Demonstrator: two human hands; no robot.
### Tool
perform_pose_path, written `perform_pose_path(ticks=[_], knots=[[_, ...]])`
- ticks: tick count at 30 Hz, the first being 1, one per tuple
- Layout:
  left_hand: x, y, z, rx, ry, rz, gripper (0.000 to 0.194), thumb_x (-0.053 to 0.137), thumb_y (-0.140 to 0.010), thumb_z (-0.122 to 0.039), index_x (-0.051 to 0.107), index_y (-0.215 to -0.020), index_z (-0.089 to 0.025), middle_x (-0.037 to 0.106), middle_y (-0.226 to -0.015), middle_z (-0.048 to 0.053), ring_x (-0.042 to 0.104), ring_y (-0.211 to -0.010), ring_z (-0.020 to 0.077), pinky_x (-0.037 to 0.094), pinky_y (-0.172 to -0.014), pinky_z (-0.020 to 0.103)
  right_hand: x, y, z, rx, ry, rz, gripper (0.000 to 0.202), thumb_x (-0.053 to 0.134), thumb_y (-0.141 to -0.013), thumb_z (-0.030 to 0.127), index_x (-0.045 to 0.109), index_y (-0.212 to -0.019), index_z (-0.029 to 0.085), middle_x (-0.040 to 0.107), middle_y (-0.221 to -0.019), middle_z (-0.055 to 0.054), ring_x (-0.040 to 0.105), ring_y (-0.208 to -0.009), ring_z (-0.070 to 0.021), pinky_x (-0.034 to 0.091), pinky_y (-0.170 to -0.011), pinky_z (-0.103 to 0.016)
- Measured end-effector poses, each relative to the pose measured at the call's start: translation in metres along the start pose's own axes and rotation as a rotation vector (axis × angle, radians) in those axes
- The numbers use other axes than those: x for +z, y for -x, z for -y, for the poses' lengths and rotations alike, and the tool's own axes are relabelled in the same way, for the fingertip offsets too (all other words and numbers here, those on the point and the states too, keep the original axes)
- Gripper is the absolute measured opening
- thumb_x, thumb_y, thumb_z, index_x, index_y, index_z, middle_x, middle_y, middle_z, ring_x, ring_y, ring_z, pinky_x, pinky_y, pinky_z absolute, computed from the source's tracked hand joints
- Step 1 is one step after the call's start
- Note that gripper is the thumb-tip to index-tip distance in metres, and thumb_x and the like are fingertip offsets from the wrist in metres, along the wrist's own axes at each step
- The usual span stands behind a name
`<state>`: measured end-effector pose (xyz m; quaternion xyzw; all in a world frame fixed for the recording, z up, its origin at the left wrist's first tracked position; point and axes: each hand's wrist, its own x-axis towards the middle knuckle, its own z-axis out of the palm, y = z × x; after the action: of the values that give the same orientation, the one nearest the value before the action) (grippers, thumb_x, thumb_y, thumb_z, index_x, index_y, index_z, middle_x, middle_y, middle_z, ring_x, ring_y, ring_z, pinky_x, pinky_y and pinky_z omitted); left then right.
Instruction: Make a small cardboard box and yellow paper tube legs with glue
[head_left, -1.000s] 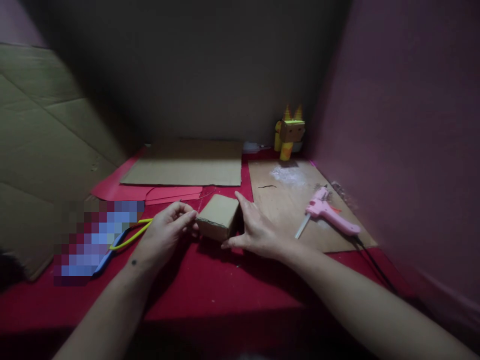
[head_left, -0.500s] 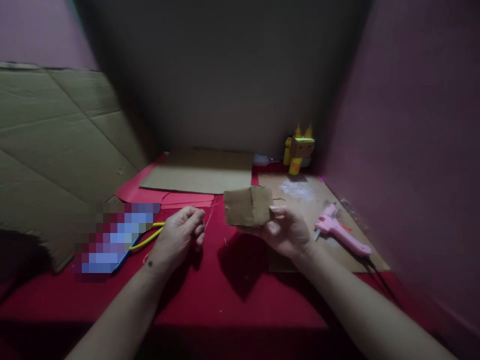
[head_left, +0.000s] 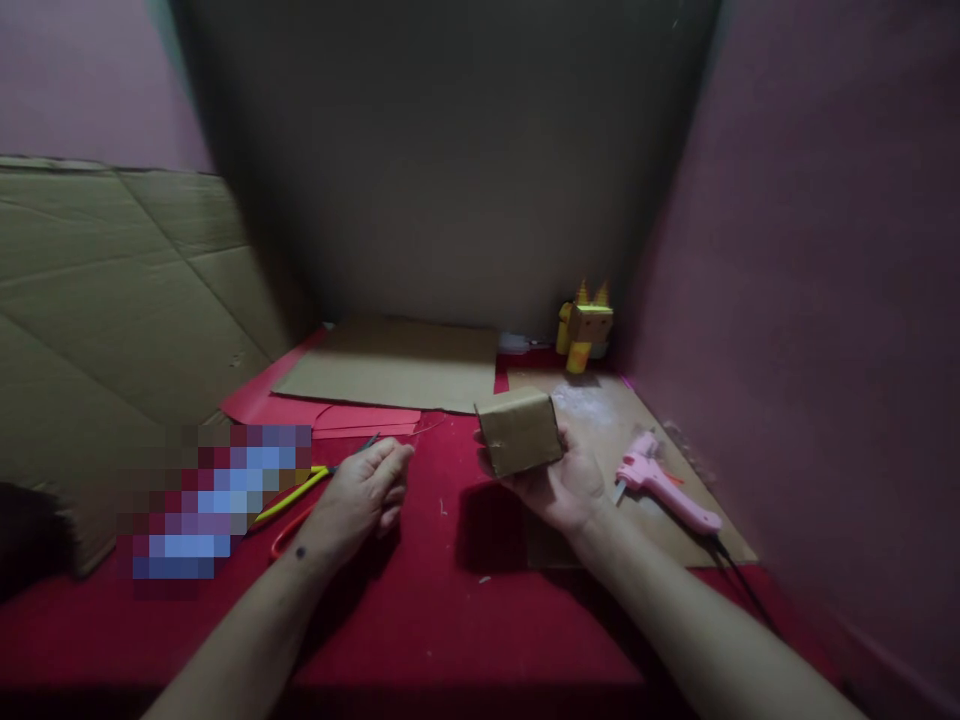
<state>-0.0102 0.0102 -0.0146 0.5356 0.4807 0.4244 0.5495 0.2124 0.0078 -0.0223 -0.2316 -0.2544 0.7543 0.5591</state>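
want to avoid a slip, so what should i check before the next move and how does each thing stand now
1. Box held in the right hand's grip: ok, raised above the cloth.
2. Left hand empty: cannot tell, its fingers are curled in.
3. Yellow handle well away from the left hand: not ok, it lies right beside it.
4. Glue gun lying on the board: ok.
5. Glue gun cool: cannot tell.
6. Cloth between the hands free of scraps: not ok, small bits show.
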Motion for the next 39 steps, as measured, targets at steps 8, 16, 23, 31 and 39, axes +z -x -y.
perform_pose_path(ticks=[8,16,23,31,39], knots=[[0.008,0.006,-0.014,0.085,-0.124,0.104,0.024,0.065,-0.073,-0.037,0.053,-0.067,-0.018,0.06,-0.057,-0.001,0.055,-0.048,0.0115,0.044,-0.049,0.023,0.001,0.0,0.002,-0.037,-0.028,-0.01,0.031,0.048,-0.072,0.042,0.063,-0.086,0.019,0.071,-0.091,-0.009,0.061,-0.098,-0.0274,0.047,-0.09,-0.048],[0.02,0.005,-0.012,-0.015,-0.188,0.141,0.028,0.063,-0.072,-0.043,0.049,-0.065,-0.02,0.054,-0.046,-0.005,0.052,-0.039,0.0128,0.038,-0.035,0.021,0.004,0.003,0.004,-0.036,-0.153,0.032,0.037,0.056,-0.069,0.033,0.059,-0.103,0.019,0.073,-0.088,-0.006,0.065,-0.085,-0.0249,0.052,-0.081,-0.044],[0.012,0.006,-0.018,0.026,-0.244,0.025,0.042,0.054,-0.077,-0.053,0.039,-0.053,-0.021,0.041,-0.038,-0.007,0.04,-0.031,0.0089,0.03,-0.034,0.019,0.006,0.006,-0.001,-0.036,-0.088,0.099,0.042,0.057,-0.064,0.016,0.06,-0.106,0.021,0.074,-0.084,-0.002,0.068,-0.083,-0.0219,0.053,-0.08,-0.037],[-0.006,-0.001,-0.003,0.119,-0.374,0.142,0.027,0.056,-0.08,-0.042,0.051,-0.066,-0.02,0.057,-0.054,-0.002,0.056,-0.048,0.0147,0.041,-0.049,0.024,0.003,0.006,-0.001,-0.022,-0.032,0.196,0.045,0.056,-0.063,0.012,0.062,-0.106,0.021,0.075,-0.092,-0.002,0.069,-0.091,-0.0219,0.054,-0.083,-0.036],[0.009,-0.006,-0.016,0.209,-0.626,0.222,0.03,0.048,-0.085,-0.043,0.061,-0.075,-0.018,0.06,-0.06,-0.002,0.058,-0.06,0.015,0.044,-0.06,0.025,0.001,0.004,0.003,0.006,-0.166,0.093,0.032,0.061,-0.062,0.014,0.066,-0.093,0.017,0.076,-0.082,-0.004,0.07,-0.093,-0.0239,0.053,-0.088,-0.038]])
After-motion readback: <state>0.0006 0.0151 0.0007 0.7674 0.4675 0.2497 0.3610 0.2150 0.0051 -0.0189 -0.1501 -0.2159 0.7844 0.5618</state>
